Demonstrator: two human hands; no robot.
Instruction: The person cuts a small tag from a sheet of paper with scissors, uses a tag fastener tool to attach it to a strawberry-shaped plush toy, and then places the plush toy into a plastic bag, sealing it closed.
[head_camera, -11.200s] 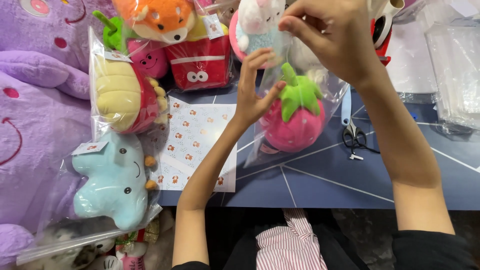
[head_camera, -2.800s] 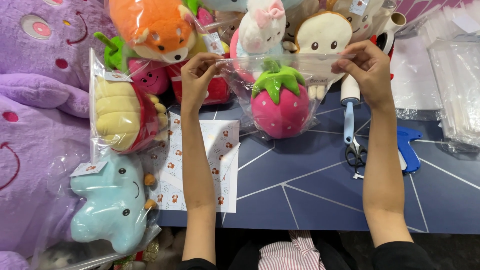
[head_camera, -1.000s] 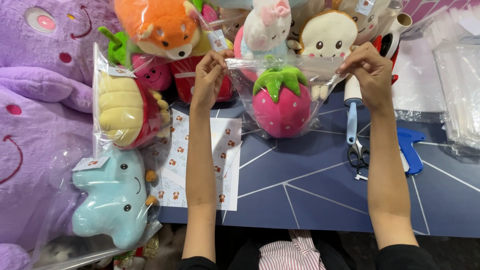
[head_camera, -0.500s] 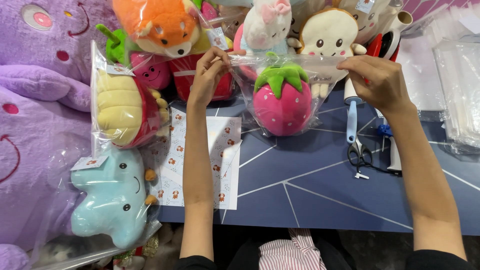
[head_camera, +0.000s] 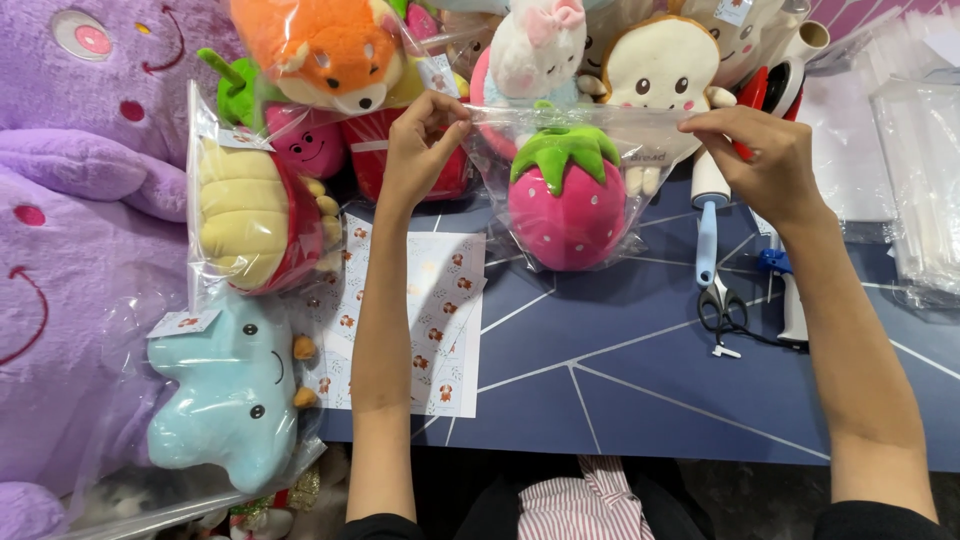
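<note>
On the dark blue table (head_camera: 640, 390), both hands are pinching the top edge of a clear bag (head_camera: 580, 125): left hand (head_camera: 425, 150) and right hand (head_camera: 765, 160) at opposite ends, a strawberry plush (head_camera: 565, 200) sitting inside.

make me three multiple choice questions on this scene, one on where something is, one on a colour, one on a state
1. Where do the scissors lie?
A. on the sticker sheet
B. on the blue table, right of the strawberry plush
C. inside the bag

2. What colour is the leafy top of the strawberry plush?
A. green
B. yellow
C. purple

3. How is the clear bag around the strawberry being held?
A. lying flat, untouched
B. by one hand only
C. left hand and right hand each pinch an end of its top edge

Answers:
1 B, they lie on the bare tabletop below the right hand.
2 A, the cap above the pink body is green.
3 C, fingers of both hands grip the top corners.
</note>
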